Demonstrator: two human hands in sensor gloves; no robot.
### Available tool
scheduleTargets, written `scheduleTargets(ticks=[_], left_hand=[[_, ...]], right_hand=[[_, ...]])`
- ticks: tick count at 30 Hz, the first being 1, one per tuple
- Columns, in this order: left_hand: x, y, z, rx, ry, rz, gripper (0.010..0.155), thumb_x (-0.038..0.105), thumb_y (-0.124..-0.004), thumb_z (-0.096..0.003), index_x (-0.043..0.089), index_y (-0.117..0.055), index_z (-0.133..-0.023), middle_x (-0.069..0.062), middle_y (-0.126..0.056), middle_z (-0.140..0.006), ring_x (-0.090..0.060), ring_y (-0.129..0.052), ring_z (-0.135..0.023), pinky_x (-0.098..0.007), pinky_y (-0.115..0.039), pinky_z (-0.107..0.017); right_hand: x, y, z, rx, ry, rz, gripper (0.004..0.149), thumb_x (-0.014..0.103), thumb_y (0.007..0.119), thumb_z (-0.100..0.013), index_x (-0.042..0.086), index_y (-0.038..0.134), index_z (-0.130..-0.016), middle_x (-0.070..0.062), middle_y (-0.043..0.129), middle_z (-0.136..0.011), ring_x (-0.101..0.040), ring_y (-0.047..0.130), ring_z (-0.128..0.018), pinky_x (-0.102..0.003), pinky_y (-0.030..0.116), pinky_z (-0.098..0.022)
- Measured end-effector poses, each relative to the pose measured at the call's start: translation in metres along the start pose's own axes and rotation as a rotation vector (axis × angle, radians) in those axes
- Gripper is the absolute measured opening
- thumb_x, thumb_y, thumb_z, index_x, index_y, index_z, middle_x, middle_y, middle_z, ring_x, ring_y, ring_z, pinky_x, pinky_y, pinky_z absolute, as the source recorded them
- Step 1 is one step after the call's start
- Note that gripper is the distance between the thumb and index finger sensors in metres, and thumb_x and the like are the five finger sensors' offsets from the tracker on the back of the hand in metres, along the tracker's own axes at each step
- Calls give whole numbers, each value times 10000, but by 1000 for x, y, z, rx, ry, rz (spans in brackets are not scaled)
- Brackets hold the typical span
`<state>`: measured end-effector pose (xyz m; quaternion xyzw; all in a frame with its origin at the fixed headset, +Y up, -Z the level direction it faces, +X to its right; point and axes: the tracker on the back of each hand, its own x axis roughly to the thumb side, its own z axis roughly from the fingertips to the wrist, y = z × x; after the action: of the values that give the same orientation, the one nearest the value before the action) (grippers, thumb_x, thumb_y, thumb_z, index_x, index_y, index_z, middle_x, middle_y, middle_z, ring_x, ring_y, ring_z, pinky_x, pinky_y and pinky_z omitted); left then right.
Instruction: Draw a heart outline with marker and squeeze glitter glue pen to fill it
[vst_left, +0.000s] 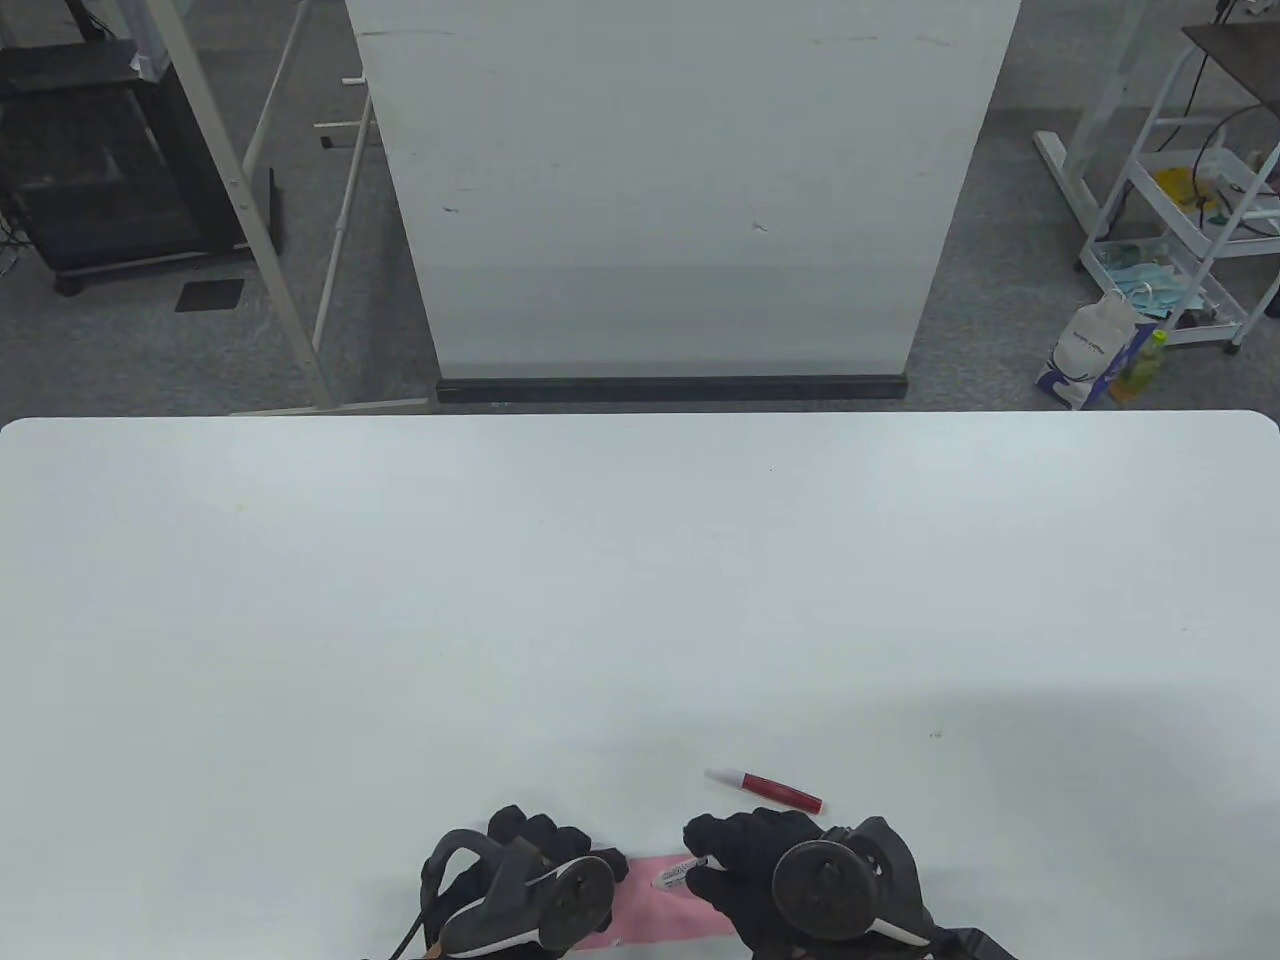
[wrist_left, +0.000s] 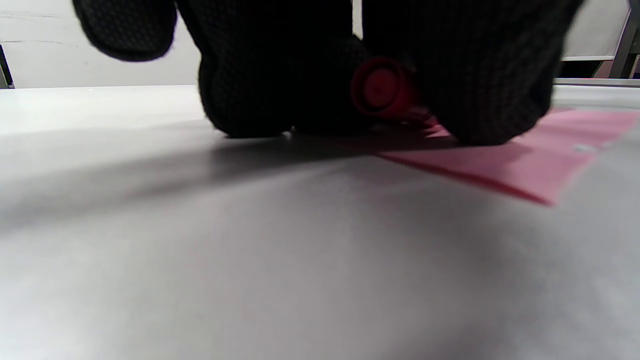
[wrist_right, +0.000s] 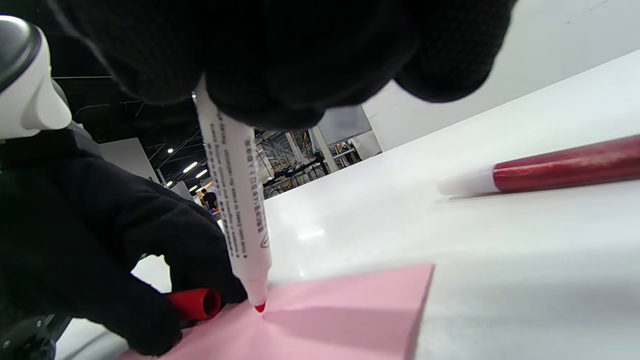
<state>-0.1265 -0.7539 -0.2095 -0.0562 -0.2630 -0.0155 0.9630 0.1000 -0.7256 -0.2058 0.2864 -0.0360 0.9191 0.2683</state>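
Observation:
A pink paper (vst_left: 660, 912) lies at the table's near edge between my hands. My right hand (vst_left: 722, 852) grips a white marker (vst_left: 680, 871) and holds it steeply. In the right wrist view the red tip of the marker (wrist_right: 241, 200) touches the pink paper (wrist_right: 350, 320). My left hand (vst_left: 548, 842) rests on the paper's left edge with its fingers curled round the red marker cap (wrist_left: 381, 90), which also shows as the cap (wrist_right: 196, 303) beside the marker tip. A red glitter glue pen (vst_left: 766, 787) with a white nozzle lies on the table just beyond my right hand.
The white table (vst_left: 640, 600) stretches far beyond the hands. A white board (vst_left: 680, 200) stands behind its far edge. On the floor at the right stand a wire rack (vst_left: 1190, 220) and a bag (vst_left: 1090, 350).

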Motion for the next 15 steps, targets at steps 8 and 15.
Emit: scheduleTargets(ticks=[8,15], left_hand=[[0,0,0,-5,9,6,504,504,-884,-392,378,-836,-878,23,-958,-777,-263,-953,-657,-656,-636,-661],[-1,-1,0,-8,21,12,502,503,-887,-390,378,-839,-875,26,-957,-779,-264,-953,-658,-652,-640,-659]], right_hand=[[2,0,-1,-17,-2,26,493,452,809,-389,171,861,-791,-76,992,-504,-157,964,-270,-448,848,-460],[4,-3,0,-29,-14,79,488,435,813,-389,156,867,-786,-93,984,-491,-162,956,-260,-455,847,-453]])
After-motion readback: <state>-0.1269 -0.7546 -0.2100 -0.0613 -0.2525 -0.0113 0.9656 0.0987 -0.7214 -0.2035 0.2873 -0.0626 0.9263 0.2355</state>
